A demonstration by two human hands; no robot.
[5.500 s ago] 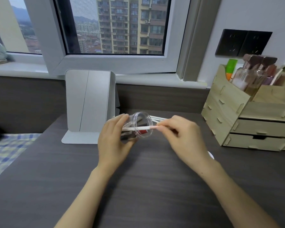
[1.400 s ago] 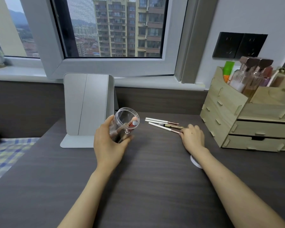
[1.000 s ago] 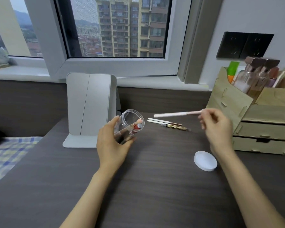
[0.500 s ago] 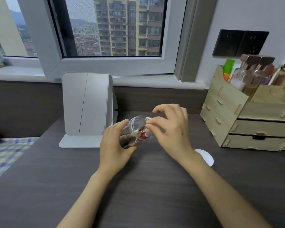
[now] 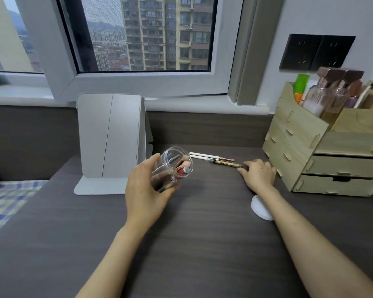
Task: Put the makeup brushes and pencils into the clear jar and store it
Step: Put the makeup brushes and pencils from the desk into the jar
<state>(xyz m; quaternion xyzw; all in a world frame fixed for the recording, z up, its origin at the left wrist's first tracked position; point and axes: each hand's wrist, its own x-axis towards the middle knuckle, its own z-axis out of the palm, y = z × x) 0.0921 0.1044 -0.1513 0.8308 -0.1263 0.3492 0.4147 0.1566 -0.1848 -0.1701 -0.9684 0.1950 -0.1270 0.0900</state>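
Note:
My left hand grips the clear jar, tilted with its mouth toward the right and up. Several brushes and pencils lie inside it, their pink and red ends at the mouth. On the dark table behind the jar lie two white pencils and a gold-and-dark pencil. My right hand rests on the table with its fingertips on the right end of the gold pencil. The jar's white round lid lies flat, partly hidden by my right forearm.
A grey folding mirror stands just left of the jar. A wooden drawer organiser with bottles fills the right back corner. A checked cloth lies off the table's left edge. A window sill runs behind.
The white pencil my right hand carried is now in the jar. My right hand has left the jar's mouth and moved right, down onto the gold pencil. The jar stays in my left hand.

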